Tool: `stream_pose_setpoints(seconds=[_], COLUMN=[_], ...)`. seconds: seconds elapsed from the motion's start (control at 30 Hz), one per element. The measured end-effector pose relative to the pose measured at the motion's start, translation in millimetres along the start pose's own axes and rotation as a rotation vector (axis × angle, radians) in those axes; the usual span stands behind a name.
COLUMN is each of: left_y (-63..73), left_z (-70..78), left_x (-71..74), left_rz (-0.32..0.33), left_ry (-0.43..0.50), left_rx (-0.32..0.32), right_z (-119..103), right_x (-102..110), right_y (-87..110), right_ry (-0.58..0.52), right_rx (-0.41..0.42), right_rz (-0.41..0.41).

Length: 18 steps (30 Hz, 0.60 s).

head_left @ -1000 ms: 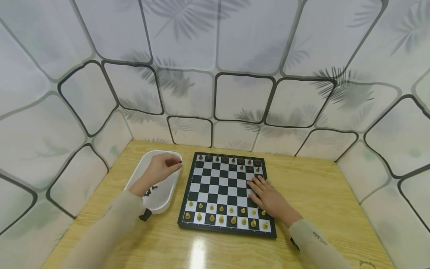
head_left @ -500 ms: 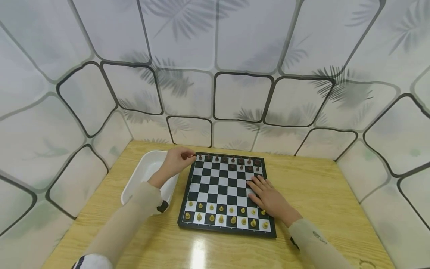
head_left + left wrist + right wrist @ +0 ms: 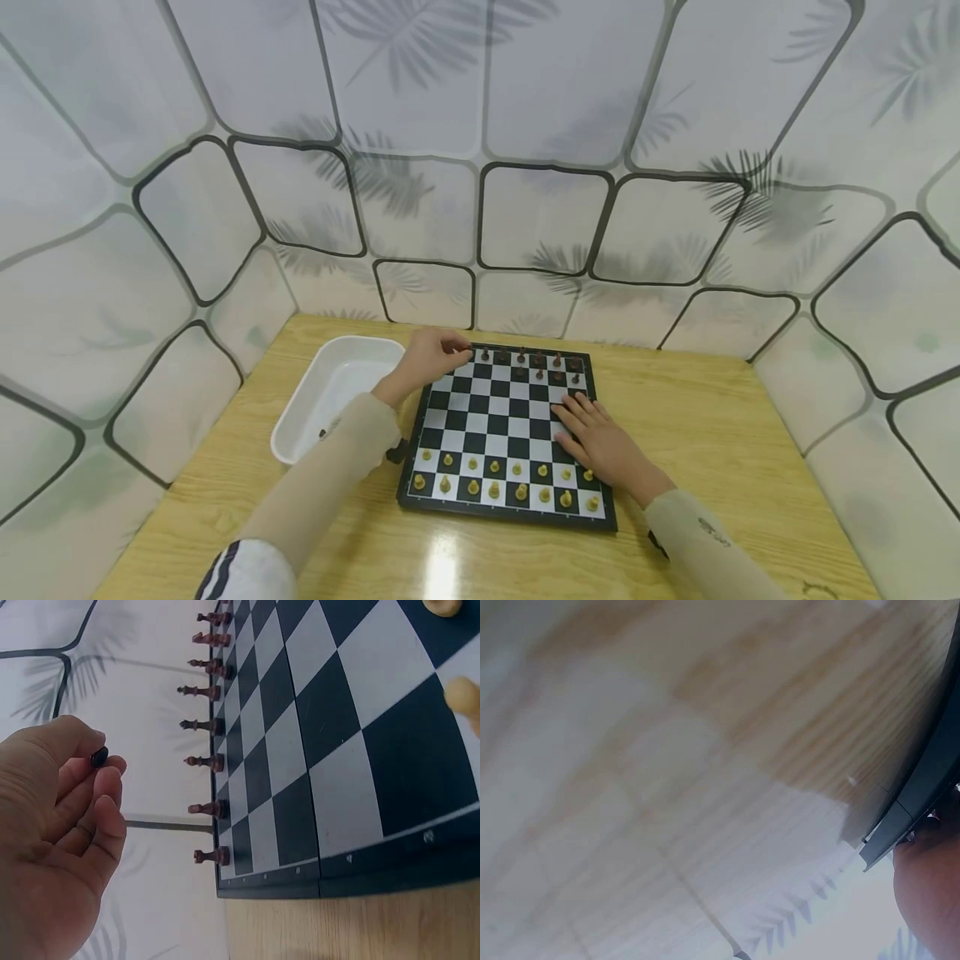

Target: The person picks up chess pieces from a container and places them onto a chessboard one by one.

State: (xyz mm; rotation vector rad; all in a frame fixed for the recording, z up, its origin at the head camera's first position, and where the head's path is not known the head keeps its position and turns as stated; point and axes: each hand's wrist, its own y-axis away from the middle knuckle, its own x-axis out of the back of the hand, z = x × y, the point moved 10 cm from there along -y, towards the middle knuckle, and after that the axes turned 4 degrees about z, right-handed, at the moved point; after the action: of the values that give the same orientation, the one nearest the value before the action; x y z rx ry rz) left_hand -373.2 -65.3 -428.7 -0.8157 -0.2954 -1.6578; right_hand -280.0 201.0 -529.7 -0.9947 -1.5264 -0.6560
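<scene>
My left hand [image 3: 429, 362] is over the far left corner of the chessboard [image 3: 477, 423]. In the left wrist view its thumb and fingers pinch a small dark chess piece [image 3: 99, 756], its exact type unclear, held above the squares. Flat on the board's right side rests my right hand [image 3: 600, 437], fingers straight. Dark red pieces stand along the far row, including a rook [image 3: 211, 856] and a knight [image 3: 206, 810]; a few more stand before them at the right. Yellow pieces [image 3: 494, 490] fill two rows near me. The right wrist view mostly shows blurred wood.
Left of the board stands a white plastic tub [image 3: 288, 433], partly covered by my left sleeve, with something small and dark [image 3: 323, 433] in it. The wooden table [image 3: 690, 417] meets a patterned wall covering [image 3: 525, 304] at the back.
My left hand has moved right, from above the tub to the board's far left corner, carrying the small chess piece. My right hand has stayed in place.
</scene>
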Motion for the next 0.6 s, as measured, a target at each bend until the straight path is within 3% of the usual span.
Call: stream_pose_setpoints(seconds=[0.2,0.6], left_y=[-9.5,-19.1], left_z=[8.8,10.9], left_x=[-16.5,-52.7], left_rz=[-0.015,-0.108], left_ry=[0.006,-0.010], left_rx=[-0.021,0.017], right_z=[-1,-3], right_x=[1,4], right_y=[1.0,1.6], right_ry=[-0.003,-0.006], right_rx=[0.007,0.010], right_rz=[0.010,0.018])
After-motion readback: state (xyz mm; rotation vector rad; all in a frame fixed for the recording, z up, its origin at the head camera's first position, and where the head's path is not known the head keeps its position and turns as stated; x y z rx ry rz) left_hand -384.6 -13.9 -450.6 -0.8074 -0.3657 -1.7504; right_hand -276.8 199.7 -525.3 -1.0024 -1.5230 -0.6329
